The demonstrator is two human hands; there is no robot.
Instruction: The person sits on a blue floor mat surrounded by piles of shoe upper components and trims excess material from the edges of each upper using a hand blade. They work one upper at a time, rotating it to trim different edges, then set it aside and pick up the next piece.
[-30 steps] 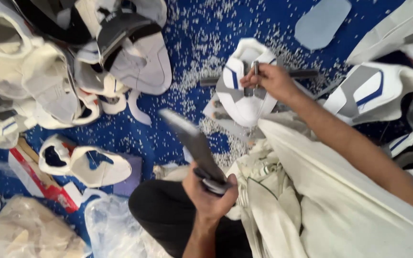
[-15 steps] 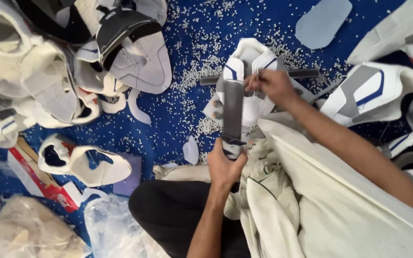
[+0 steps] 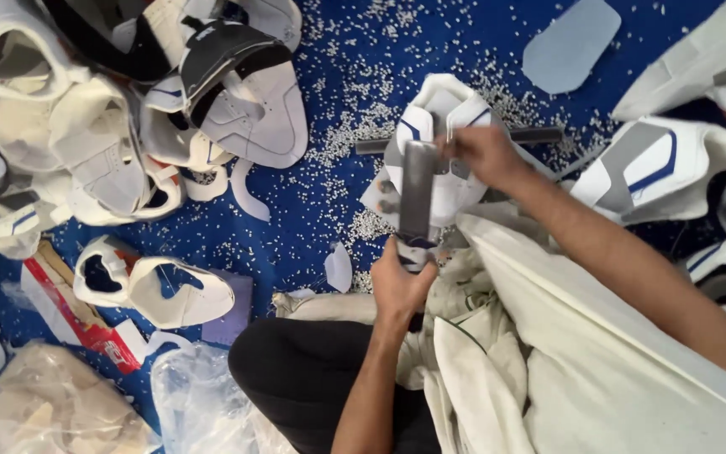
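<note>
While flat grey tool (image 3: 418,189) is gripped by closed left hand (image 3: 401,286), white-and-blue shoe upper (image 3: 439,151) is pinched under right hand (image 3: 485,155), just ahead of left hand, on blue floor (image 3: 338,50). Piece in work judged unfinished; upper pile (image 3: 128,126) lies far left, white pellets scattered around.

Flat red-white carton (image 3: 77,315) beside clear plastic bags (image 3: 199,403).

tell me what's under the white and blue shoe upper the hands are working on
A dark metal bar sticks out on both sides beneath the shoe upper, above the blue floor strewn with white pellets. How the bar is supported is hidden by the upper.
</note>
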